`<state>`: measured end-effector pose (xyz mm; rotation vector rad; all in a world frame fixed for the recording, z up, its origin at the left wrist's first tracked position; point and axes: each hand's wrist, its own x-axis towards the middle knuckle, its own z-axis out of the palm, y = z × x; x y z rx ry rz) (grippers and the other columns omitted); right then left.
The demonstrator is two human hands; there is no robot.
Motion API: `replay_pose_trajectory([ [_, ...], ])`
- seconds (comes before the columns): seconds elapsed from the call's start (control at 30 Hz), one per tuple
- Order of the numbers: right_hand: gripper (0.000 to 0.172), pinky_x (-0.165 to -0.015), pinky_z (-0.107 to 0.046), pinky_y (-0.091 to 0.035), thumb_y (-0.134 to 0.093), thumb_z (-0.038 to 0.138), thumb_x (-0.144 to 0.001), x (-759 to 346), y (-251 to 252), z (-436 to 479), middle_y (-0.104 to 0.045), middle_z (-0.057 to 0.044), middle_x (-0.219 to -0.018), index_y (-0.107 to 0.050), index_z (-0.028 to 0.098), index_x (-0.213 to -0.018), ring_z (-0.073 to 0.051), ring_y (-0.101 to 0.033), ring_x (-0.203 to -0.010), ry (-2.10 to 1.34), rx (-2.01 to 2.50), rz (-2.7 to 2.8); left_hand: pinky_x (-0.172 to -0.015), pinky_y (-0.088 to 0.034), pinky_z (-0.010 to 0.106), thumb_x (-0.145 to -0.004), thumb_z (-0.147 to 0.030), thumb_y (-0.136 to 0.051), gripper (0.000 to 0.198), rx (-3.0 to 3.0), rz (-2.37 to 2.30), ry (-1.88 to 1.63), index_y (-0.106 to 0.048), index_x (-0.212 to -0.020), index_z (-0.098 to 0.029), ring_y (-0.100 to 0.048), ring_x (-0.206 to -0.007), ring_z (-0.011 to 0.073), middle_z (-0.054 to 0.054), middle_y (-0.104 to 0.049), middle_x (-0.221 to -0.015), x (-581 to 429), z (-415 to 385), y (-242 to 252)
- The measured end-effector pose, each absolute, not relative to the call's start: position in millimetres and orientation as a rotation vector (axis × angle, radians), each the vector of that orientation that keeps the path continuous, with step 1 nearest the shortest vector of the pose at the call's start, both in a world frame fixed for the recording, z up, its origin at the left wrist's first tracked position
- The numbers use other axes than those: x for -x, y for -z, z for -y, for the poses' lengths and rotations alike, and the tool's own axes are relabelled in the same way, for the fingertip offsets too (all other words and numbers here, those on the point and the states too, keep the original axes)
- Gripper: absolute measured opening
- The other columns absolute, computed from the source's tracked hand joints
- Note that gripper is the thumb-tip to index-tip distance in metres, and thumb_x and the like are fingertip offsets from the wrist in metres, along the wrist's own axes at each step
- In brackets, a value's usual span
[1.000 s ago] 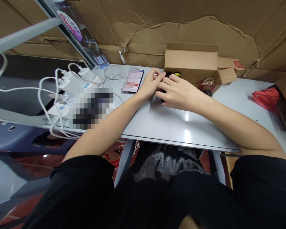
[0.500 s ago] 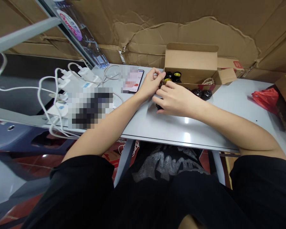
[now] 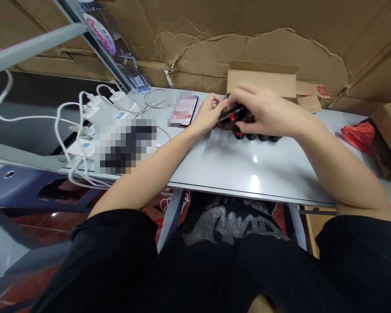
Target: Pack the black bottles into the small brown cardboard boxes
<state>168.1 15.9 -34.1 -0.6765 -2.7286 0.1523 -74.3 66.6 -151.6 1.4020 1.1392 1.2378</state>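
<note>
1. Right hand (image 3: 267,108): grasping, fingers wrapped over a black cylinder (image 3: 234,114), motion blur on the fingertips.
2. Left hand (image 3: 208,115): fingers curled, tips at the left end of the cylinder, at centre of frame. Firmness of grip: cannot tell.
3. Black cylinder: held above the table, tilted, between both hands, red marks on its side. Exact kind of item: cannot tell.
4. Row of black cylinders (image 3: 255,137): on the table just below the right hand, side by side, tops hidden by that hand.
5. Cardboard box (image 3: 260,76): open, upper centre of frame, directly behind the hands, lower part hidden by the right hand. Contents: not visible.
6. Phone (image 3: 184,111): on the table, just beyond the left hand, screen lit and pixelated.
7. White chargers (image 3: 94,108): left of frame, grouped on the table edge, with white cables looping off it.
8. Pixelated patch (image 3: 126,145): beside the chargers, contents unreadable.
9. Water bottle (image 3: 117,56): upper left of frame, beyond the table.
10. Red bag (image 3: 358,139): far right of frame, at the table's end.
11. Table (image 3: 247,174): white, across the middle of the frame, with torn cardboard (image 3: 247,34) lining the wall behind.
</note>
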Motion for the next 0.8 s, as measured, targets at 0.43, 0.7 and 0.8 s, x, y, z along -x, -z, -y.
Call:
replay_pose_trajectory([
  [0.43,0.054,-0.109,-0.063,-0.067,-0.085,0.048,-0.097,-247.8,95.6,-66.5,-0.088,-0.018,-0.148,-0.076,0.031,-0.148,-0.044,-0.081,-0.120,-0.282,1.056,2.147,-0.062,-0.034,0.028,-0.120,-0.069,-0.090,0.060,-1.378,-1.189,-1.216,-0.050,-0.101,-0.029,-0.047,-0.062,0.0122,-0.006,-0.056,-0.077,72.5,-68.9,151.5],
  [0.7,0.060,-0.125,-0.058,-0.054,-0.089,0.076,-0.101,-238.9,87.7,-117.1,-0.084,-0.021,-0.146,-0.084,0.028,-0.135,-0.038,-0.071,-0.133,-0.450,0.942,2.150,-0.061,-0.035,0.028,-0.124,-0.058,-0.087,0.052,-1.357,-1.199,-1.239,-0.051,-0.102,-0.029,-0.046,-0.063,0.0123,-0.006,-0.054,-0.077,71.3,-70.2,154.5],
  [0.8,0.061,-0.126,-0.062,-0.057,-0.092,0.078,-0.102,-242.7,91.0,-115.9,-0.087,-0.018,-0.133,-0.088,0.029,-0.137,-0.042,-0.073,-0.134,-0.489,0.960,2.149,-0.061,-0.036,0.026,-0.121,-0.067,-0.089,0.057,-1.367,-1.210,-1.233,-0.051,-0.102,-0.029,-0.047,-0.064,0.0119,-0.005,-0.054,-0.078,72.4,-71.1,154.5],
])
